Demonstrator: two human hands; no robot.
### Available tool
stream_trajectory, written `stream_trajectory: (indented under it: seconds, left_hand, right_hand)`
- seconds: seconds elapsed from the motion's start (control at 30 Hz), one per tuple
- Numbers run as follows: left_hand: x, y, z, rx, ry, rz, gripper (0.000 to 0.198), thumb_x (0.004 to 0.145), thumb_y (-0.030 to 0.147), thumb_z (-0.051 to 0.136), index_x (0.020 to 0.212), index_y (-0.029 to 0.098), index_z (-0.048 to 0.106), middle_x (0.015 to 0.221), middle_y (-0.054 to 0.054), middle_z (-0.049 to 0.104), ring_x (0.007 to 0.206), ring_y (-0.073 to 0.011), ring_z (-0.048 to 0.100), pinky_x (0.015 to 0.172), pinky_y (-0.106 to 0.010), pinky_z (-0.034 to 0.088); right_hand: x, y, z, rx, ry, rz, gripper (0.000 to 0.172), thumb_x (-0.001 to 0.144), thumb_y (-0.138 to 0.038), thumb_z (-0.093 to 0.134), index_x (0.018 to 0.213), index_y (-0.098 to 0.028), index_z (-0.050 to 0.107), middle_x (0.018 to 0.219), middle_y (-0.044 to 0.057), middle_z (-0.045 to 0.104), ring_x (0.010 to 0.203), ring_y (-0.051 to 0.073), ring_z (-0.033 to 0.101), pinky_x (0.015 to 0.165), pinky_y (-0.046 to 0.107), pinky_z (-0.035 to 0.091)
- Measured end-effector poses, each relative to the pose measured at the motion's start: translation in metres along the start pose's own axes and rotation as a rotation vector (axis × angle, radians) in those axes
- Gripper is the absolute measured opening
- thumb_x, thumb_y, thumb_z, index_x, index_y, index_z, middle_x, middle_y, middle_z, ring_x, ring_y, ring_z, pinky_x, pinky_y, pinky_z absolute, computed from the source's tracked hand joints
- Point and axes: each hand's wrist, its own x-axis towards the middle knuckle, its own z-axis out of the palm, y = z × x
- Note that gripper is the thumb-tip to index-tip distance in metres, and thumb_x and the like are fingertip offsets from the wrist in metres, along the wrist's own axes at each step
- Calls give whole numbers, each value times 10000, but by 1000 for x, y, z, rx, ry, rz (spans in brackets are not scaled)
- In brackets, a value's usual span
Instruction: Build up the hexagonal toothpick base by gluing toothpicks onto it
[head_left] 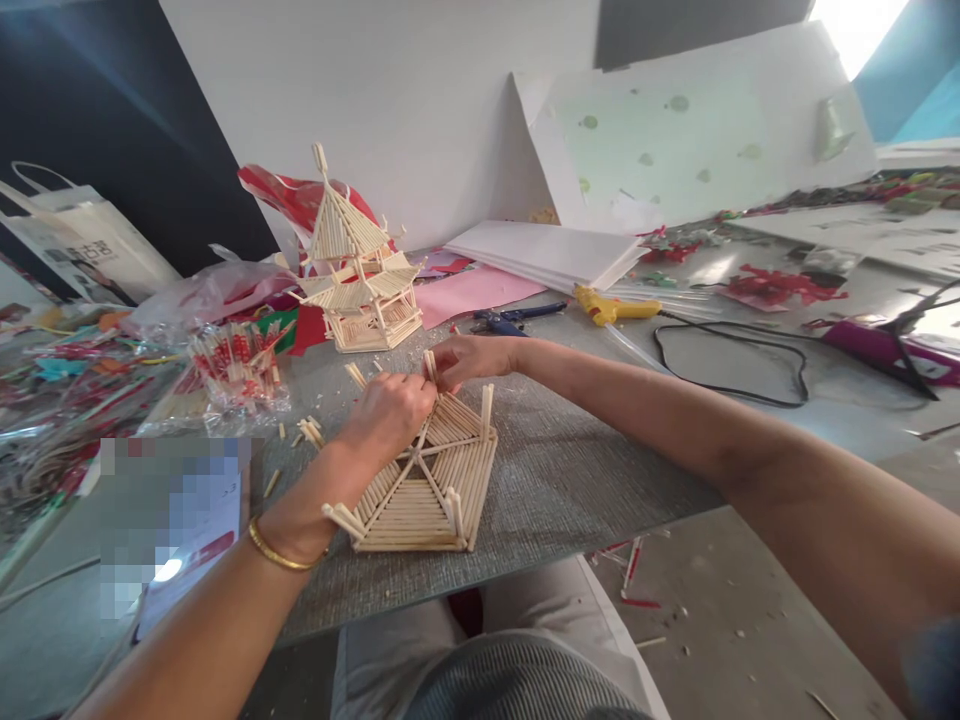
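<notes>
Currently, both grips meet at the far corner of a hexagonal stick base (412, 522), which lies flat on the grey desk (577, 480). Right grip (476, 362): narrow, fingers bent, touching the right side of a short corner post (430, 364). Left grip (394, 408): fingers curled, knuckles up, just beside the same post. Fingertips partly hidden; whether either closes on the post, I cannot tell.

Base extends from the grips toward the wearer; spokes meet at its centre. Other posts (487, 408) stand or lean at its corners. Left wrist carries a gold bangle (281, 550).

Beyond the left grip: a tiered stick pagoda (356, 290), upright. Left of that grip: a clear bag (236, 365) of red-marked sticks. Beyond the right grip: blue-handled pliers (510, 318), then a pink sheet (487, 290) and a stack of white boards (547, 255). Right of that grip: a yellow glue gun (619, 306), its black cord (776, 404) looping farther right.
</notes>
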Motion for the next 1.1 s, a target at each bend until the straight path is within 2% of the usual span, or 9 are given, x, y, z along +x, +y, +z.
stream_trajectory:
  seconds: [0.33, 0.7, 0.9, 1.1]
  left_hand:
    - [0, -1, -4, -10, -54, 1, 234, 770, 32, 377, 758, 111, 597, 694, -95, 642, 615, -192, 601, 539, -297, 419]
    - [-1, -2, -2, -8, -44, 0, 235, 748, 17, 380, 740, 121, 591, 686, -89, 636, 617, -195, 607, 532, -297, 434]
    - [0, -1, -2, -11, -44, 10, 212, 745, 9, 404, 750, 126, 581, 702, -77, 639, 638, -190, 616, 555, -293, 456]
    - [-3, -1, -1, 10, -27, -4, 161, 768, 44, 437, 747, 140, 564, 705, -59, 625, 645, -180, 605, 588, -291, 459]
  right_hand:
    - [1, 4, -3, -85, -7, -60, 176, 611, -64, 550, 773, -132, 562, 681, -31, 539, 655, 83, 492, 609, 208, 423]
    - [2, 5, -4, -175, 8, -101, 206, 629, -89, 613, 832, -127, 603, 749, -13, 600, 709, 104, 533, 652, 231, 426]
    - [2, 5, -4, -125, 5, -102, 232, 594, -46, 602, 809, -132, 594, 734, -24, 595, 705, 97, 530, 661, 221, 423]
    - [2, 6, -3, -55, -1, -40, 177, 611, -99, 566, 783, -134, 586, 680, -31, 566, 649, 89, 511, 607, 212, 414]
